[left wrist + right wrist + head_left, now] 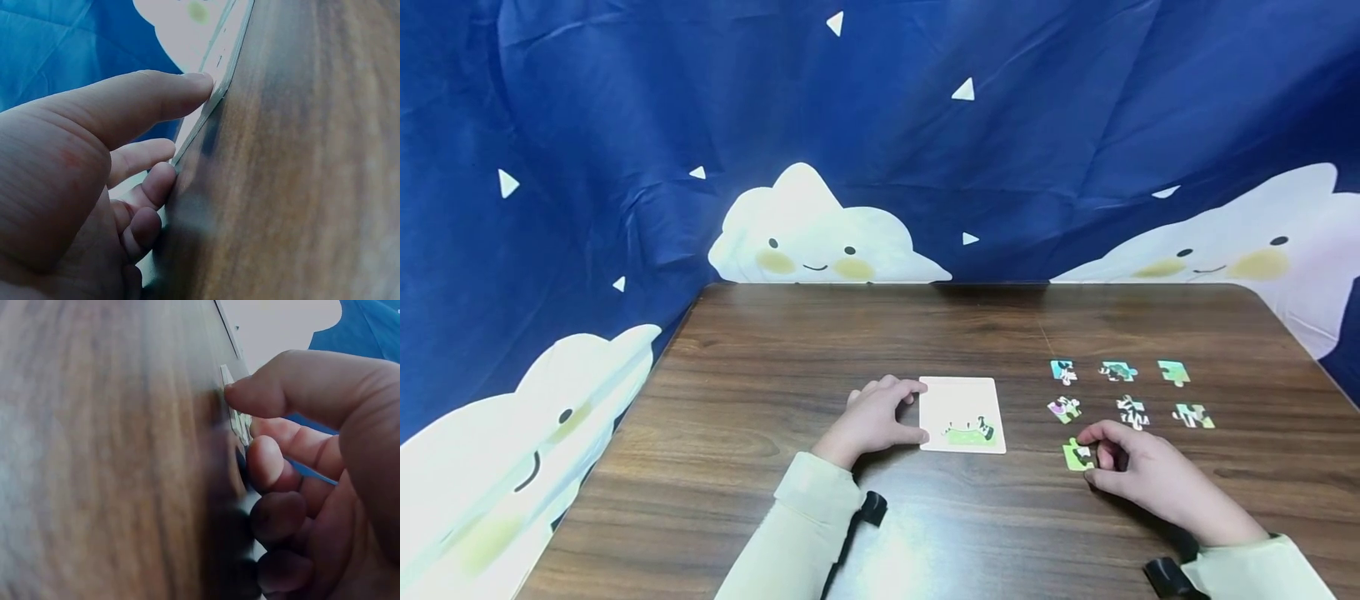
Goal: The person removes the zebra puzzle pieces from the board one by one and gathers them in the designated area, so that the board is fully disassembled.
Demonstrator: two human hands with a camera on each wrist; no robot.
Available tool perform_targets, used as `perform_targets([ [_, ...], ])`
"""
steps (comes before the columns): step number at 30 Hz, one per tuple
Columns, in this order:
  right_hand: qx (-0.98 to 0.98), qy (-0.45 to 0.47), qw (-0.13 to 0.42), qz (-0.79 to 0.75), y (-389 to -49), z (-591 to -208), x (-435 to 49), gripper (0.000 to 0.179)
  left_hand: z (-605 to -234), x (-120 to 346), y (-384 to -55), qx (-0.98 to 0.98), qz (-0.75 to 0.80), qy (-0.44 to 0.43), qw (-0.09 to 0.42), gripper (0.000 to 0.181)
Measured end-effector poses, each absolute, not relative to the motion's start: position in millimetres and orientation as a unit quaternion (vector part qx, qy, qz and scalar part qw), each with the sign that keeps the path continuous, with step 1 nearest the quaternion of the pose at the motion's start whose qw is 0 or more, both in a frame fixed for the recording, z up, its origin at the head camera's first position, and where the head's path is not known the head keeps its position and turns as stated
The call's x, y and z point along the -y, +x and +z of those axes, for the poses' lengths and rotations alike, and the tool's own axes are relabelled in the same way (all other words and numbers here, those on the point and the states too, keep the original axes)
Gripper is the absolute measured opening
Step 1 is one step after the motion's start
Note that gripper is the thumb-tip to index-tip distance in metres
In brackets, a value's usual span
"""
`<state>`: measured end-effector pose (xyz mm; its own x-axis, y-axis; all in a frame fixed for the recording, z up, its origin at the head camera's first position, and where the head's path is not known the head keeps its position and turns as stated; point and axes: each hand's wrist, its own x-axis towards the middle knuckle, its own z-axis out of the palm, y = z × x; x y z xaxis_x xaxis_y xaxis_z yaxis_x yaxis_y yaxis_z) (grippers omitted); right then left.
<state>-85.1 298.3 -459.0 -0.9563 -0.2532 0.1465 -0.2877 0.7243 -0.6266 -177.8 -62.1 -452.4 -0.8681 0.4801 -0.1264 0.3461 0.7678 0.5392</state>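
Observation:
A square white puzzle board [958, 400] lies on the table, with a green strip and a black-and-white figure along its near edge. My left hand [876, 421] is at its left side, thumb and index finger spread apart and touching the edge near two corners. Between the thumb and index finger of my right hand [1138, 467] is the right side of a green jigsaw piece [1072, 457] with black and white marks. In the right wrist view the thumb covers part of this piece [226, 376]; the other fingers curl beneath.
Several loose jigsaw pieces lie in two rows beyond my right hand, among them a blue one [1063, 372], a green one [1173, 372] and a pink-marked one [1064, 408]. The brown wooden table [760, 350] ends at a blue cloth backdrop [880, 108] with clouds.

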Motion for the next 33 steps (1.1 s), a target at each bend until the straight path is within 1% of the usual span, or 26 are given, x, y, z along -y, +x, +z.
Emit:
perform_targets([
  [4,0.922,0.137,0.052,0.359,-86,-460,-301,0.025,-453,62,-178,-0.93,0.263,0.221,0.131,0.069],
  [7,0.919,0.103,0.083,0.371,-87,-460,-305,0.016,-453,62,-179,-0.93,0.262,0.222,0.13,0.069],
  [10,0.916,0.064,0.108,0.382,-87,-461,-309,0.011,-453,61,-179,-0.932,0.257,0.224,0.127,0.068],
  [13,0.914,0.047,0.113,0.387,-88,-461,-310,0.008,-452,60,-178,-0.933,0.253,0.225,0.124,0.068],
  [15,0.914,0.053,0.111,0.386,-88,-462,-310,0.01,-450,60,-178,-0.933,0.252,0.226,0.124,0.068],
  [19,0.922,0.083,0.098,0.366,-92,-462,-307,0.019,-450,59,-179,-0.931,0.255,0.229,0.126,0.067],
  [24,0.94,0.085,0.079,0.321,-113,-460,-303,0.025,-452,61,-180,-0.931,0.259,0.224,0.124,0.066],
  [28,0.951,0.069,0.048,0.299,-125,-459,-301,0.025,-454,61,-179,-0.929,0.265,0.222,0.132,0.065],
  [33,0.955,0.047,0.022,0.291,-129,-454,-299,0.019,-453,61,-178,-0.929,0.268,0.219,0.131,0.064],
])
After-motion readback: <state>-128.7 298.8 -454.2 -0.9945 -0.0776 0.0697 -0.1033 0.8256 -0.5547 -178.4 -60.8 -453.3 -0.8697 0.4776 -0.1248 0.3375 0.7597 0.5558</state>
